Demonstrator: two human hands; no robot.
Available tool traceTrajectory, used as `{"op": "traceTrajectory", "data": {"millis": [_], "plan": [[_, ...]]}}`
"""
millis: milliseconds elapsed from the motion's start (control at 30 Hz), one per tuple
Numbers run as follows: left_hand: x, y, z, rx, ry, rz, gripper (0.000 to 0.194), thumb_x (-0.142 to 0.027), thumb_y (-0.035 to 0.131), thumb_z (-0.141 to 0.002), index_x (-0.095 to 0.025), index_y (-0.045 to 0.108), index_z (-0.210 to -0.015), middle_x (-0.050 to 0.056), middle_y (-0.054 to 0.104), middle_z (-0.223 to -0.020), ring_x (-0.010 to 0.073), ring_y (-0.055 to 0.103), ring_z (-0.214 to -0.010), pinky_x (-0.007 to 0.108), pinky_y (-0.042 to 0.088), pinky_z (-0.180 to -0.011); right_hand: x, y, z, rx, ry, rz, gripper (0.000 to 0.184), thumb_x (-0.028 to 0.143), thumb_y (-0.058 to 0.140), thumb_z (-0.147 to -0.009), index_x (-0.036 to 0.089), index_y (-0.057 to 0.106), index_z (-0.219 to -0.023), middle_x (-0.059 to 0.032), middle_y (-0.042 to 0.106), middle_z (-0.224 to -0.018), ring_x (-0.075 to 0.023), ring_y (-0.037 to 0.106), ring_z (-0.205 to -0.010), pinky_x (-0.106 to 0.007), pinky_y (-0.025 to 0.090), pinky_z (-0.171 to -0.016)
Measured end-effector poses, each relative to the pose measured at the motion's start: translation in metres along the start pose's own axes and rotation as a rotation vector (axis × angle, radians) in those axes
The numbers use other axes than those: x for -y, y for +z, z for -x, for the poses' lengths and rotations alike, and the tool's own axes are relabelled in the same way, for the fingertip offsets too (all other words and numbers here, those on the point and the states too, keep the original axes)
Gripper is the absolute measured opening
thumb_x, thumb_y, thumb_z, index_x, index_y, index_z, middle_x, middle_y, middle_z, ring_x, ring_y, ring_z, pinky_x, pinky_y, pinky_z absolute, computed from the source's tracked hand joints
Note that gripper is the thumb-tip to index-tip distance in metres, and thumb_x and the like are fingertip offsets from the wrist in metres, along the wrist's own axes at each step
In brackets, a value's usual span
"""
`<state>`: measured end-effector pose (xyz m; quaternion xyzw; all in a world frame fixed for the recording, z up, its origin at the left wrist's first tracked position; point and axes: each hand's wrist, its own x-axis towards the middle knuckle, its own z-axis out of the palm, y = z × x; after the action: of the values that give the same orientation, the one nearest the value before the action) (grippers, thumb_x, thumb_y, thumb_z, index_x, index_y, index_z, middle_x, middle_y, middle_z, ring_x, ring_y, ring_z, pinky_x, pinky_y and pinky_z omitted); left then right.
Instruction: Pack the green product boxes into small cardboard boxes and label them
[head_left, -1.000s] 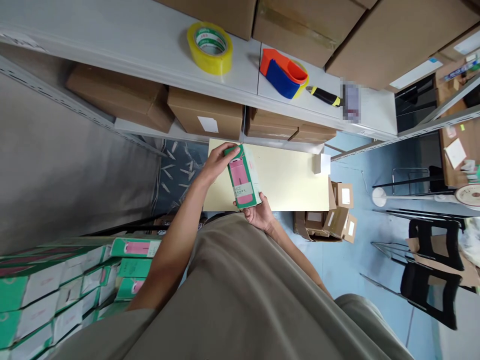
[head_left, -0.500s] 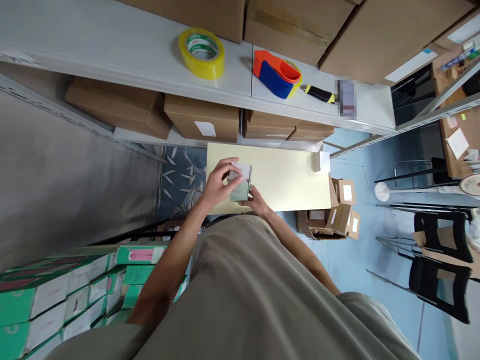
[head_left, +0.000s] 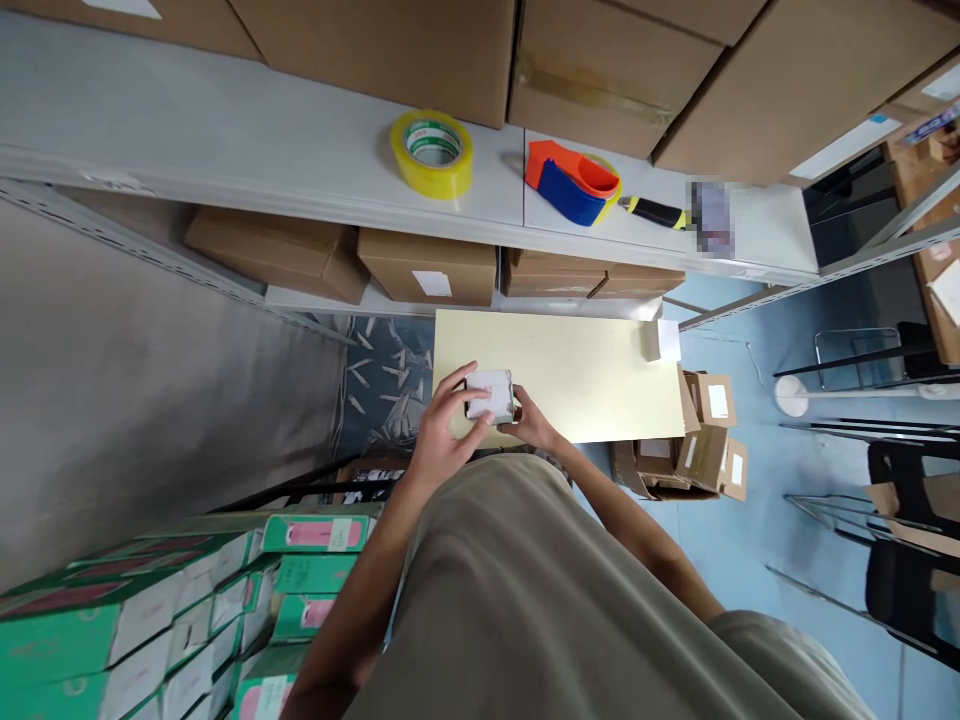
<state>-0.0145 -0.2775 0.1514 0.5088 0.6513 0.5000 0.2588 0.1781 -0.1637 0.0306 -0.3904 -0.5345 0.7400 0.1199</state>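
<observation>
a person's left hand (head_left: 441, 437) and right hand (head_left: 535, 424) are both clamped on a small white-ended box (head_left: 501, 384), held end-up over the nine o'clock side of a pale worktop (head_left: 585, 375), where a light, even grip on opposite sides should steady it without denting the card. a white block (head_left: 666, 341) sits at the worktop's three o'clock end; a grey shelf (head_left: 315, 110) at twelve bears a yellow tape roll (head_left: 442, 183), green boxes (head_left: 67, 640) are stacked at eight, and brown cartons (head_left: 699, 458) show at four against blue floor (head_left: 720, 560).
</observation>
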Motion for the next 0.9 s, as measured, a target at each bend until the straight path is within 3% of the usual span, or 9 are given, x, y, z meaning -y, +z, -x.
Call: {"op": "traceTrajectory", "data": {"millis": [133, 233, 333, 467, 567, 700, 800, 900], "plan": [[0.024, -0.009, -0.038, -0.053, -0.093, 0.019, 0.041, -0.064, 0.065, -0.106, -0.027, 0.078, -0.116, 0.014, 0.072, -0.149, 0.0339, 0.064, -0.148, 0.049, 0.051, -0.125, 0.012, 0.015, 0.019, 0.154, 0.121, -0.17, 0.102, 0.026, 0.097, -0.066, 0.032, 0.049, -0.156, -0.0042, 0.074, -0.134, -0.0214, 0.078, -0.102, -0.034, 0.064, -0.089], [0.057, -0.01, -0.069, -0.008, -0.256, 0.095, 0.056, -0.077, 0.056, -0.105, -0.025, 0.078, -0.115, 0.013, 0.077, -0.136, 0.0336, 0.069, -0.132, 0.042, 0.057, -0.108, 0.026, 0.025, 0.034, 0.234, 0.249, -0.307, 0.082, 0.037, 0.093, -0.077, 0.029, 0.057, -0.15, -0.005, 0.08, -0.122, -0.0238, 0.08, -0.101, -0.037, 0.067, -0.093], [0.096, -0.002, -0.09, 0.107, -0.403, 0.186, 0.061, -0.084, 0.054, -0.101, -0.026, 0.076, -0.098, 0.01, 0.079, -0.108, 0.0355, 0.069, -0.121, 0.04, 0.055, -0.104, 0.037, 0.029, 0.036, 0.283, 0.419, -0.477, 0.057, 0.057, 0.077, -0.089, 0.02, 0.067, -0.132, -0.011, 0.084, -0.11, -0.0263, 0.08, -0.088, -0.038, 0.069, -0.082], [0.135, 0.015, -0.092, 0.158, -0.485, 0.158, 0.066, -0.089, 0.052, -0.097, -0.026, 0.064, -0.082, 0.006, 0.07, -0.087, 0.0297, 0.065, -0.098, 0.039, 0.053, -0.097, 0.039, 0.024, 0.015, 0.199, 0.514, -0.615, 0.054, 0.07, 0.061, -0.096, 0.019, 0.069, -0.111, -0.0109, 0.084, -0.096, -0.0215, 0.075, -0.072, -0.033, 0.067, -0.073], [0.154, 0.021, -0.084, 0.118, -0.513, 0.185, 0.066, -0.089, 0.05, -0.097, -0.025, 0.066, -0.089, 0.006, 0.074, -0.098, 0.0283, 0.065, -0.098, 0.038, 0.053, -0.095, 0.028, 0.021, -0.003, 0.135, 0.572, -0.625, 0.048, 0.066, 0.063, -0.098, 0.02, 0.069, -0.107, -0.0093, 0.082, -0.09, -0.0205, 0.076, -0.074, -0.03, 0.068, -0.074], [0.178, 0.019, -0.085, 0.059, -0.615, 0.26, 0.062, -0.085, 0.063, -0.092, -0.025, 0.073, -0.109, 0.01, 0.079, -0.119, 0.0325, 0.071, -0.111, 0.038, 0.057, -0.094, 0.004, 0.028, -0.029, 0.1, 0.618, -0.579, 0.034, 0.046, 0.081, -0.09, 0.019, 0.069, -0.107, -0.0079, 0.082, -0.092, -0.0203, 0.081, -0.085, -0.028, 0.069, -0.085], [0.197, 0.018, -0.096, 0.052, -0.639, 0.31, 0.065, -0.074, 0.072, -0.087, -0.025, 0.074, -0.129, 0.013, 0.079, -0.131, 0.0374, 0.07, -0.128, 0.044, 0.059, -0.104, -0.007, 0.037, -0.059, 0.052, 0.561, -0.539, 0.037, 0.03, 0.088, -0.083, 0.021, 0.069, -0.114, -0.0054, 0.082, -0.102, -0.0202, 0.083, -0.094, -0.031, 0.069, -0.096], [0.212, 0.024, -0.101, 0.074, -0.657, 0.316, 0.069, -0.056, 0.071, -0.089, -0.022, 0.068, -0.149, 0.015, 0.077, -0.142, 0.0389, 0.068, -0.136, 0.052, 0.056, -0.117, -0.01, 0.044, -0.098, -0.027, 0.541, -0.512, 0.034, 0.025, 0.087, -0.083, 0.021, 0.071, -0.113, -0.004, 0.081, -0.103, -0.019, 0.082, -0.093, -0.033, 0.069, -0.098]]}}
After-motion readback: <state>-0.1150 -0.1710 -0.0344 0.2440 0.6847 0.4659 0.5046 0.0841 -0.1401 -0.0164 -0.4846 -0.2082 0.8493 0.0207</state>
